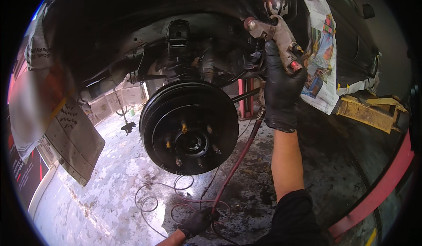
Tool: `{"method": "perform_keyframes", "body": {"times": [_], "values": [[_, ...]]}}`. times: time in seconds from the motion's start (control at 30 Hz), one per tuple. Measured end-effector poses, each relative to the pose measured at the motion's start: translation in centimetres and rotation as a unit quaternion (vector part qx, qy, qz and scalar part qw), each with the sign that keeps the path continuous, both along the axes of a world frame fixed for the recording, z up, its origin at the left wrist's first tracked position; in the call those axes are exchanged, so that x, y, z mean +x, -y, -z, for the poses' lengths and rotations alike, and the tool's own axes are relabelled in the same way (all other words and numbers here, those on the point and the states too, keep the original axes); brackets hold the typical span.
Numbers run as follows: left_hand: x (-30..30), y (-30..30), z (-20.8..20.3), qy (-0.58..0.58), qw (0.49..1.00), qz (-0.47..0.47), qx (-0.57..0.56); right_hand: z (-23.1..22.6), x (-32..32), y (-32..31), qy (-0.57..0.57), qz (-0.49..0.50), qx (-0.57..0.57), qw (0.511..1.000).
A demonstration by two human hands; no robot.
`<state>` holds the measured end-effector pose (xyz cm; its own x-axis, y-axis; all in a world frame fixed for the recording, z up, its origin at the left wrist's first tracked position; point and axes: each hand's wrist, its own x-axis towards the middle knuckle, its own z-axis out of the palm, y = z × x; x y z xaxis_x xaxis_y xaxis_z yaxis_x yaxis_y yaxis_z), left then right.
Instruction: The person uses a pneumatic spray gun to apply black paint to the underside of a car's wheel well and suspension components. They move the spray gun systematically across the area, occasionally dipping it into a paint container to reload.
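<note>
My right hand, in a black glove, is raised in front of the wheel arch. Its fingers wrap round the handle of a worn metal spray gun, whose upper end partly covers a stained container. From below that hand a dark red air hose runs down to my left hand, also black-gloved, near the lower edge. The left fingers are closed round the hose. To the left of the gun, a glossy black brake drum with several bare wheel studs hangs on its axle.
Newspaper masks the body panel right of the arch. A dark mud flap hangs at left. Behind the drum stands a red post. At right are a yellow metal support and a red beam. Thin hose loops lie across the stained floor.
</note>
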<state>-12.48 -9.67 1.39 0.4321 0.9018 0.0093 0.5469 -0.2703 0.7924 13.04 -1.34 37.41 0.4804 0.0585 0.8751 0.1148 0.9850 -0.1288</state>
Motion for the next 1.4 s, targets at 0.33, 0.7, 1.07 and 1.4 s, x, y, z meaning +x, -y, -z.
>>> {"method": "perform_keyframes", "body": {"times": [0.33,0.7,1.07,1.4], "values": [[3.0,-1.4,-1.2,0.023,0.997,0.028,0.070,-1.6,3.6,-1.8,0.015,0.056,0.009,0.998],[1.6,-0.8,-3.6,0.037,0.997,0.013,0.067,-5.1,0.8,-3.8,0.028,-0.006,0.049,0.998],[-1.3,0.8,-2.4,-0.031,0.997,-0.037,0.057,-5.1,-4.6,-0.7,0.050,-0.033,0.021,0.998],[-2.7,1.6,-2.2,0.044,0.999,-0.017,0.006,-5.5,-8.8,1.1,0.097,-0.037,0.121,0.987]]}}
